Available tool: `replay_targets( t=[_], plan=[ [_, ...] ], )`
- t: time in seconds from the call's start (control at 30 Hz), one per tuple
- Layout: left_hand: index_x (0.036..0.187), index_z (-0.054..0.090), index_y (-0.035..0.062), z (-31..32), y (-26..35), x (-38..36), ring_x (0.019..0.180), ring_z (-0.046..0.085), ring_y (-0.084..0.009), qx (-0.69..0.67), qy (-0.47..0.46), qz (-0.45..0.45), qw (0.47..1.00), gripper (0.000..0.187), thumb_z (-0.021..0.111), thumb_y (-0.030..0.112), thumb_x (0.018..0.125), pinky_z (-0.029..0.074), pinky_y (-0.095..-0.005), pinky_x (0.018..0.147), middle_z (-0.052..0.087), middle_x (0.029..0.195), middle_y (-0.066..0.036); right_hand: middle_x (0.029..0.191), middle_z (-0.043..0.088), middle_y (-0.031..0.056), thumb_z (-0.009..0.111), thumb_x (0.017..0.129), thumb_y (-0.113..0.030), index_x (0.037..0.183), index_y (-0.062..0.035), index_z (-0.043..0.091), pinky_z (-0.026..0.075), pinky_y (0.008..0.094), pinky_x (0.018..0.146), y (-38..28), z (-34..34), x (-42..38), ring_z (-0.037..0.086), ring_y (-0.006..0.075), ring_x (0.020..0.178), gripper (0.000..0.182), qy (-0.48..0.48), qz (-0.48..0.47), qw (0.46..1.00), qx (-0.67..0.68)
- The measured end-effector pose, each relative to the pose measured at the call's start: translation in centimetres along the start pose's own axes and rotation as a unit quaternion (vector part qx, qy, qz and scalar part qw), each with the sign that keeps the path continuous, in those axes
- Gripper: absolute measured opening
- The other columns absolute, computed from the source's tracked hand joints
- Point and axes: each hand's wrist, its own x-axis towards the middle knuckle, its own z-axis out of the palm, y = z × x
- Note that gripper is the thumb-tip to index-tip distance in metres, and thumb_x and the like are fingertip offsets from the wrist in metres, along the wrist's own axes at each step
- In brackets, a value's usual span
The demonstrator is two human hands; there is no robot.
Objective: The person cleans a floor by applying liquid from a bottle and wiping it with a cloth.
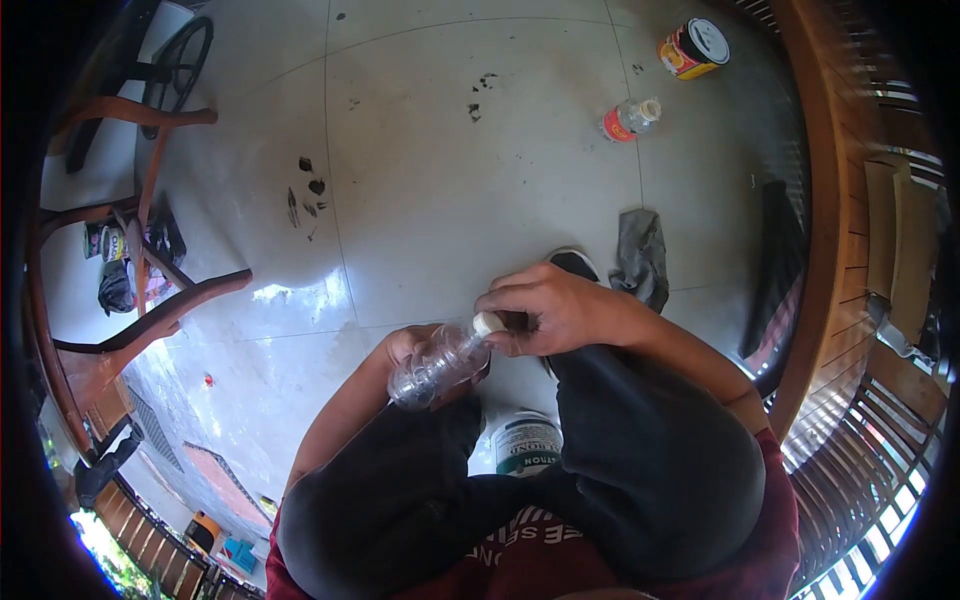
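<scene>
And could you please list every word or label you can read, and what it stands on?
"BOND", seemingly: bucket, upside down, partial.
"TRON", seemingly: same bucket, partial.
"EE SE", seemingly: dark-red shirt, upside down, partial.
"ONE", seemingly: same shirt.
Too small or blurred: lettering on the red-labelled bottle, yellow-and-black can and tins at left.

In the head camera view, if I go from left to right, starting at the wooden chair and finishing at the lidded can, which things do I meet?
Wooden chair, black floor smudges, clear plastic bottle, right hand, red-labelled bottle, lidded can.
</scene>
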Motion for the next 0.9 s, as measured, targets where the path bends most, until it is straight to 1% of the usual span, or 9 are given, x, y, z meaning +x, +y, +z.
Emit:
replay_targets(
  t=[0.13, 0.27, 0.4, 0.6, 0.63, 0.7, 0.73, 0.83, 0.9],
  plan=[
    [0.133, 0.050, -0.0142, 1.1, 1.3, 0.5, 0.080, 0.074, -0.0341, 0.018, -0.056, -0.016, 0.998, 0.105, 0.099, 0.046, 0.062, 0.062, -0.0412, 0.057, 0.066, 0.109, -0.028, 0.098, 0.067, 0.0129, 0.082, 0.089, -0.008, 0.122, 0.0030, 0.068, 0.059, 0.0348, 0.067, -0.8, -1.1, 0.3, 0.071, 0.0261, 0.075, 0.038, -0.033, -0.064, 0.996, -0.054],
    [0.126, 0.049, -0.0208, 4.7, 3.6, 1.1, 0.071, 0.073, -0.0384, -0.023, -0.066, -0.065, 0.995, 0.104, 0.098, 0.045, 0.062, 0.063, -0.0474, 0.055, 0.065, 0.103, -0.030, 0.109, 0.066, 0.0136, 0.082, 0.087, -0.007, 0.128, -0.0027, 0.067, 0.061, 0.0387, 0.075, -2.9, -2.5, 0.4, 0.072, 0.0297, 0.086, 0.044, -0.077, -0.093, 0.985, -0.123],
    [0.135, 0.047, -0.0155, 3.0, 2.5, 1.3, 0.078, 0.073, -0.0376, -0.089, -0.117, -0.022, 0.989, 0.101, 0.092, 0.049, 0.072, 0.065, -0.0453, 0.057, 0.063, 0.114, -0.029, 0.113, 0.067, 0.0137, 0.082, 0.082, -0.003, 0.124, -0.0061, 0.069, 0.062, 0.0396, 0.082, -2.6, -2.9, 0.0, 0.072, 0.0312, 0.099, 0.044, -0.060, -0.167, 0.963, -0.203],
    [0.137, 0.053, -0.0067, 3.3, 3.9, 1.9, 0.091, 0.073, -0.0340, 0.076, -0.018, 0.055, 0.995, 0.087, 0.092, 0.041, 0.075, 0.064, -0.0424, 0.076, 0.066, 0.118, -0.020, 0.114, 0.071, 0.0137, 0.083, 0.076, 0.006, 0.104, -0.0037, 0.069, 0.061, 0.0356, 0.089, 4.7, -2.4, -4.5, 0.073, 0.0271, 0.103, 0.032, 0.200, 0.018, 0.978, -0.059],
    [0.137, 0.054, -0.0044, 3.4, 4.1, 2.0, 0.096, 0.072, -0.0321, 0.188, 0.068, 0.109, 0.974, 0.083, 0.093, 0.036, 0.075, 0.061, -0.0414, 0.083, 0.067, 0.119, -0.018, 0.113, 0.072, 0.0134, 0.083, 0.076, 0.007, 0.102, -0.0028, 0.069, 0.061, 0.0360, 0.090, 7.1, -2.6, -6.0, 0.074, 0.0251, 0.103, 0.031, 0.263, 0.069, 0.962, -0.037],
    [0.138, 0.056, 0.0002, 3.4, 4.4, 2.4, 0.107, 0.071, -0.0283, 0.399, 0.232, 0.208, 0.863, 0.077, 0.094, 0.026, 0.076, 0.056, -0.0395, 0.097, 0.068, 0.122, -0.013, 0.113, 0.073, 0.0135, 0.082, 0.076, 0.009, 0.098, -0.0006, 0.067, 0.060, 0.0371, 0.092, 11.9, -4.1, -9.4, 0.073, 0.0226, 0.106, 0.029, 0.347, 0.110, 0.914, -0.180],
    [0.134, 0.058, 0.0041, 4.4, 5.2, 2.7, 0.115, 0.067, -0.0224, 0.473, 0.244, 0.224, 0.816, 0.072, 0.096, 0.016, 0.074, 0.050, -0.0359, 0.106, 0.070, 0.122, -0.009, 0.111, 0.074, 0.0137, 0.083, 0.074, 0.006, 0.098, -0.0013, 0.067, 0.060, 0.0372, 0.090, 14.3, -4.8, -11.3, 0.074, 0.0257, 0.104, 0.030, 0.378, 0.143, 0.891, -0.206],
    [0.128, 0.059, 0.0037, 3.8, 5.6, 1.8, 0.113, 0.068, -0.0225, 0.619, 0.332, 0.244, 0.669, 0.071, 0.097, 0.018, 0.070, 0.051, -0.0365, 0.103, 0.071, 0.119, -0.010, 0.109, 0.074, 0.0140, 0.083, 0.074, 0.002, 0.100, -0.0033, 0.068, 0.060, 0.0384, 0.086, 17.9, -7.0, -15.6, 0.075, 0.0298, 0.098, 0.030, 0.424, 0.228, 0.823, -0.303],
    [0.121, 0.059, 0.0032, 3.7, 4.9, 1.5, 0.102, 0.072, -0.0224, 0.637, 0.389, 0.229, 0.625, 0.070, 0.098, 0.021, 0.066, 0.055, -0.0356, 0.096, 0.073, 0.109, -0.011, 0.109, 0.073, 0.0131, 0.083, 0.076, -0.002, 0.100, -0.0048, 0.069, 0.059, 0.0423, 0.089, 19.5, -7.5, -17.8, 0.074, 0.0307, 0.101, 0.028, 0.412, 0.247, 0.817, -0.320]
  ],
)
